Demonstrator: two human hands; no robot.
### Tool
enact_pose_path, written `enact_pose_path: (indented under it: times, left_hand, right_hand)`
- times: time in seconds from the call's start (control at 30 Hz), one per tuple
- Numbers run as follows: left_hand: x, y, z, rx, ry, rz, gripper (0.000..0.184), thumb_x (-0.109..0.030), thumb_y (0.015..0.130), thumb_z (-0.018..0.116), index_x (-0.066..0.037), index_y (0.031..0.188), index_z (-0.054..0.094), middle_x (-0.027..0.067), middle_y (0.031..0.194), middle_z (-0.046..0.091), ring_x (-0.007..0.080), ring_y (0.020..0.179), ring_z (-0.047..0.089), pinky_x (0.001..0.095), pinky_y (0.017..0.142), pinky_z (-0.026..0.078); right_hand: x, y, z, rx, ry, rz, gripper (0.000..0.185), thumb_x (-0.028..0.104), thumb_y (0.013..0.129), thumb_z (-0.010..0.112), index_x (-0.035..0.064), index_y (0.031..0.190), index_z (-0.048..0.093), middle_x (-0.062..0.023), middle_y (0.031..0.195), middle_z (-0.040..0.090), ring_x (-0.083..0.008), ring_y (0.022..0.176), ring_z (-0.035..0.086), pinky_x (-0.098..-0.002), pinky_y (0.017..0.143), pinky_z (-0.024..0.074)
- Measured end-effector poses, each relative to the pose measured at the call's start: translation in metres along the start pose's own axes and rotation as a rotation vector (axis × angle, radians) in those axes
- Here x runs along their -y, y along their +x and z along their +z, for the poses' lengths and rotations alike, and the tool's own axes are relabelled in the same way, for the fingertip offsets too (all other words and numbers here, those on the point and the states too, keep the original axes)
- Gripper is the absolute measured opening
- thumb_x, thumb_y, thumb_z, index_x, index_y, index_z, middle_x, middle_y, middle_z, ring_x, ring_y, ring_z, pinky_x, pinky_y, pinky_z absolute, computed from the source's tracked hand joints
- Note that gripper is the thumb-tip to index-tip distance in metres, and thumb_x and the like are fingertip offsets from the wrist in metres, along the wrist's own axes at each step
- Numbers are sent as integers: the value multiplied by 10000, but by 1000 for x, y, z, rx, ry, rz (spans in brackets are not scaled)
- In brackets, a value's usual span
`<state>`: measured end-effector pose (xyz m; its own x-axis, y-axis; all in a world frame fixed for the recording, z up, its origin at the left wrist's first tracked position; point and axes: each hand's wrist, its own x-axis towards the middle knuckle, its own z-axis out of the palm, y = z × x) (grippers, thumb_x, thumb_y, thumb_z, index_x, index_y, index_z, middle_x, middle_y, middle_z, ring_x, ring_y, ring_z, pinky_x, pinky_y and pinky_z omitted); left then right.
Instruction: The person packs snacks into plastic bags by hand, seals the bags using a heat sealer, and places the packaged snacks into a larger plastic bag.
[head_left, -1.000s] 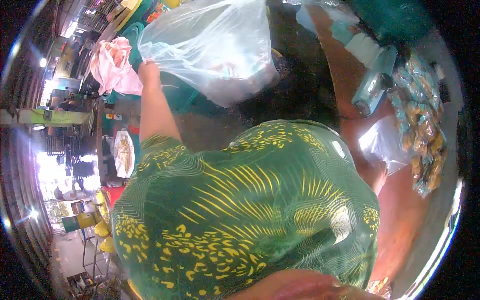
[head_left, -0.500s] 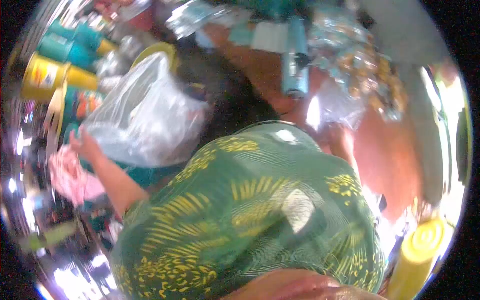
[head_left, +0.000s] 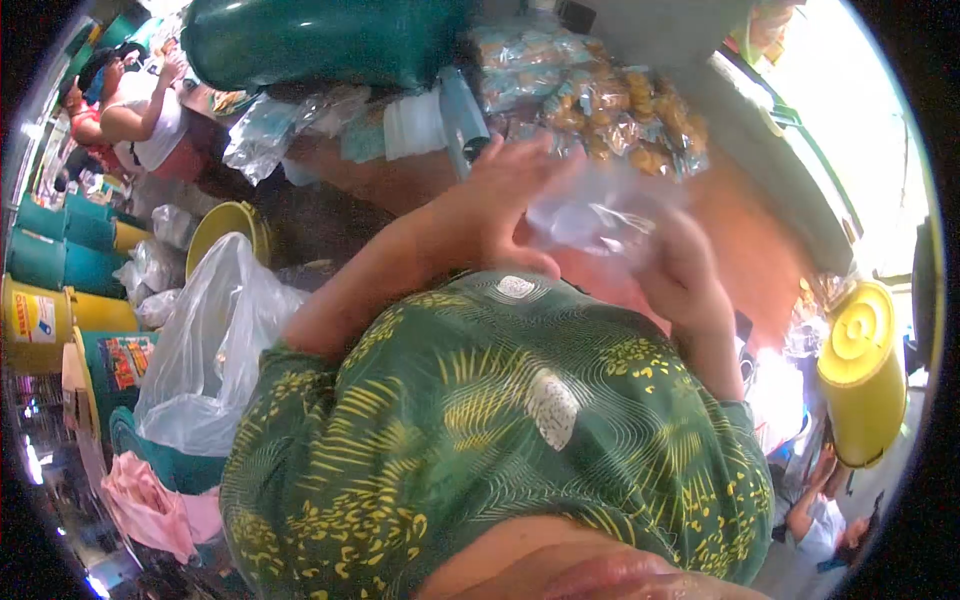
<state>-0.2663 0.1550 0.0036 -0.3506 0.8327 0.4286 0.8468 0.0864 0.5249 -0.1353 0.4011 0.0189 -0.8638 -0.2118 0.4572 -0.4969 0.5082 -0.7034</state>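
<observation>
My left hand [head_left: 518, 195] is raised in front of my chest, its fingers spread and blurred, beside a small clear plastic bag [head_left: 590, 222]. Whether its fingers touch the bag is unclear. On the bag's other side, my right hand [head_left: 682, 262] grips it, with the fingertips partly hidden. Beyond my hands, packs of brown round items in clear wrapping [head_left: 640, 115] lie on the reddish-brown table [head_left: 745, 230]. A blue roll [head_left: 463, 120] and white sheets [head_left: 413, 124] are left of them.
A large clear bag [head_left: 215, 360] stands at the left, near a pink cloth [head_left: 160, 505], yellow tub [head_left: 228, 228] and green buckets [head_left: 90, 262]. A dark green barrel [head_left: 320, 42] is at the top. Two people [head_left: 150, 115] are far left; another person [head_left: 825, 520] is lower right, below a yellow container [head_left: 865, 370].
My left hand has let go of the large clear bag and moved right to the small bag. My right hand has come up with the small bag. The view has swung right.
</observation>
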Motion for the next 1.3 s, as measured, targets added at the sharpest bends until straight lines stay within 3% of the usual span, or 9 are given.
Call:
enact_pose_path:
  times: [0.17,0.3,0.4,0.43,0.6,0.77,0.87,1.17,1.3]
  left_hand:
    - [76,-13,15,122,-385,-134,258,-247,888,719,-40,1038,686,147,1068,686,315,1153,613,503,1041,427]
    - [69,-18,18,-425,-1368,-227,122,-169,965,621,-57,938,659,106,940,691,202,925,662,386,844,513]
    - [29,-2,7,-342,-658,-731,136,-153,973,611,-47,888,623,98,851,672,198,802,651,385,693,502]
    - [36,2,19,-464,-254,-269,210,-200,958,650,-38,840,588,113,762,622,187,669,594,392,603,466]
    - [22,14,19,-194,-230,-273,267,-233,920,706,-40,791,573,82,725,560,191,647,526,345,604,444]
    - [36,3,6,-186,-259,-234,274,-248,862,755,-23,850,600,139,780,629,301,701,620,389,649,489]
    - [49,-10,8,-129,-145,-102,216,-187,870,743,-28,928,610,91,838,623,289,768,626,392,724,512]
    - [41,-8,18,-90,-301,-351,335,-289,873,751,-18,1033,634,93,934,677,241,888,669,376,794,521]
    - [60,-17,2,561,-889,-522,262,-296,889,729,-42,924,678,38,850,684,150,853,638,340,750,510]
  right_hand:
    - [6,-41,-31,-636,363,163,384,63,872,584,-49,1239,572,-135,1097,659,-249,979,632,-338,847,514]
    - [-110,-101,-25,-107,458,633,487,49,865,666,22,1331,527,-132,1183,649,-216,996,637,-394,855,514]
    - [-99,-91,-7,619,-436,728,702,116,819,770,49,1439,448,-179,1346,582,-285,1213,580,-419,1027,448]
    - [-92,-80,-6,451,-318,652,754,119,792,794,46,1449,431,-181,1383,551,-290,1266,538,-417,1058,423]
    - [-35,11,14,7,181,181,933,119,709,858,15,1487,353,-192,1501,439,-303,1417,392,-400,1154,333]
    - [-48,39,8,-3,-79,438,263,29,704,822,79,944,726,-133,1125,599,-248,1074,588,-367,930,476]
    - [-58,41,26,-103,-198,-83,214,29,741,803,57,904,666,-88,989,647,-231,964,631,-373,856,491]
    - [-55,52,54,-58,37,223,103,106,836,772,67,889,693,-97,804,664,-245,689,638,-350,645,511]
    - [-70,79,50,24,-47,152,133,190,869,755,72,907,708,-99,828,692,-229,679,650,-353,644,518]
